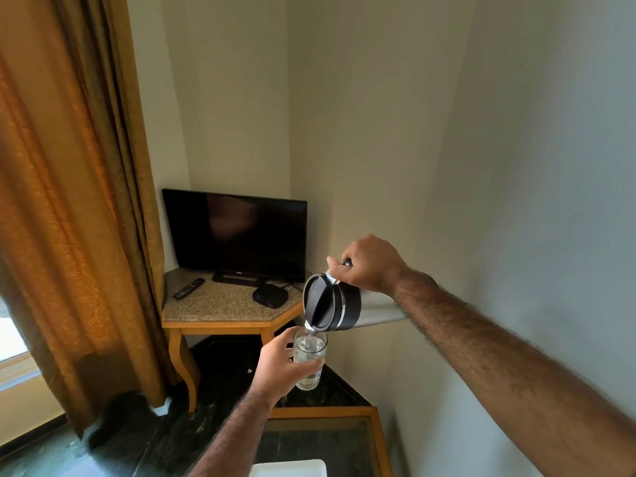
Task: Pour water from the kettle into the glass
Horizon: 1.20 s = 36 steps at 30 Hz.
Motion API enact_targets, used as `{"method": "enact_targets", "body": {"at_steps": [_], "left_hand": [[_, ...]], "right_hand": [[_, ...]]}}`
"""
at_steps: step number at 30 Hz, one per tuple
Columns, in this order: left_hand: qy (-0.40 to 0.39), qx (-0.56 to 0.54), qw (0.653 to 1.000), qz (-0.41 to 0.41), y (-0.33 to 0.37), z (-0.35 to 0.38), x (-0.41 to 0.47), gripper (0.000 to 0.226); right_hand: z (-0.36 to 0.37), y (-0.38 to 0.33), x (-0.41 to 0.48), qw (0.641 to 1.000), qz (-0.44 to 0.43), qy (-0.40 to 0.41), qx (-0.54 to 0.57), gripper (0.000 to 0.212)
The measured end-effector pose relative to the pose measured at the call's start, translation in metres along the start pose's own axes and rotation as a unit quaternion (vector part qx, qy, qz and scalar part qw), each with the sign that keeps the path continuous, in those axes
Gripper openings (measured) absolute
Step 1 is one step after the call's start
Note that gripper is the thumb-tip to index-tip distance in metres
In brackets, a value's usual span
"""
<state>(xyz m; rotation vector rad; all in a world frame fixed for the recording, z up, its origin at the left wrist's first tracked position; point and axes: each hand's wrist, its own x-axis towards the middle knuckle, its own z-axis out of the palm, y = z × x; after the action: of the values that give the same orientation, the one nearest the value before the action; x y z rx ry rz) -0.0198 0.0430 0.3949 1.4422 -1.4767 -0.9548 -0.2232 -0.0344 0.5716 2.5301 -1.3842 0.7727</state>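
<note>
A steel kettle [347, 308] with a black lid is tipped forward and to the left, and my right hand [370, 263] grips its handle from above. Water runs from its spout into a clear glass [308, 352] directly below. My left hand [280, 364] holds the glass upright in the air, fingers wrapped around its lower half. The glass is more than half full of water. The kettle's rear body is hidden behind my right forearm.
A corner table [220, 306] with a stone top carries a dark television [237, 234], a remote [188, 288] and a small black box [270, 295]. An orange curtain [69, 218] hangs at the left. A glass-topped wooden table [378, 438] lies below my arms. Walls close in on the right.
</note>
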Motion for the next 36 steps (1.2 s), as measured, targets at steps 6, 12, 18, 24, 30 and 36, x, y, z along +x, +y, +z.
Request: {"method": "enact_targets", "body": {"at_steps": [6,12,18,24,30,36], "left_hand": [[0.001,-0.004,1.0,0.001,-0.001,-0.0002,-0.0009,0.071],[0.0,-0.005,1.0,0.004,0.0029,-0.0011,-0.0028,0.067],[-0.001,-0.001,1.0,0.007,0.0019,-0.001,-0.0022,0.068],[-0.002,0.003,1.0,0.009,-0.0014,-0.0019,-0.0039,0.069],[-0.002,0.006,1.0,0.008,-0.0012,-0.0004,-0.0053,0.065],[-0.002,-0.002,1.0,0.01,-0.0018,-0.0005,-0.0066,0.06]], "right_hand": [[-0.0011,-0.002,0.0007,1.0,0.0,0.001,-0.001,0.063],[-0.0048,-0.0038,0.0016,1.0,-0.003,0.003,-0.002,0.063],[-0.0045,-0.0057,0.002,1.0,-0.005,0.015,-0.017,0.063],[-0.0048,-0.0046,0.0018,1.0,-0.002,0.014,-0.016,0.063],[-0.0044,-0.0058,-0.0026,1.0,-0.003,0.009,-0.015,0.063],[-0.0009,-0.0026,-0.007,1.0,0.018,0.006,0.01,0.062]]}}
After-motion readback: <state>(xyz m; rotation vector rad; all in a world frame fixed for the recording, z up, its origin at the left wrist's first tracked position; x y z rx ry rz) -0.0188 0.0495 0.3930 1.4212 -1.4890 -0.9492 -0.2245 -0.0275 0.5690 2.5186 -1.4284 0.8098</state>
